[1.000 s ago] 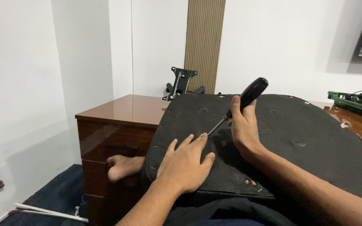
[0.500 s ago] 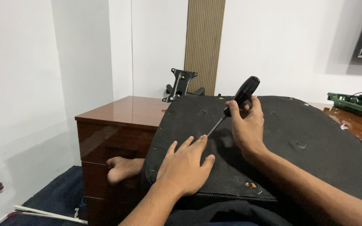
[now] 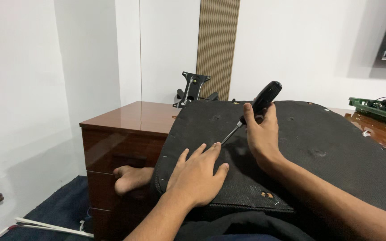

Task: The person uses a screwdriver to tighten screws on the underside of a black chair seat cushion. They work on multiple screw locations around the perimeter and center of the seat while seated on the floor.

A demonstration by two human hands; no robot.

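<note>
A brown table [image 3: 130,117] and black metal bracket [image 3: 192,88] sit behind the black seat cushion [image 3: 318,147]. The left hand [image 3: 197,174] lies flat and spread wide on it. The right hand [image 3: 261,134] grips a screwdriver [image 3: 256,108], mid-frame, its tip by the left fingers.

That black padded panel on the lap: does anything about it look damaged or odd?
Yes. The black padded panel has a small tear near its front edge, showing lighter material beneath, and loose staples stick out beside it.

Both forearms bare, no sleeves showing, left hand [image 3: 196,174] and right hand [image 3: 260,134] without gloves, rings or watch, one bare foot [image 3: 130,177], dark garment at lap [image 3: 242,227]
</note>
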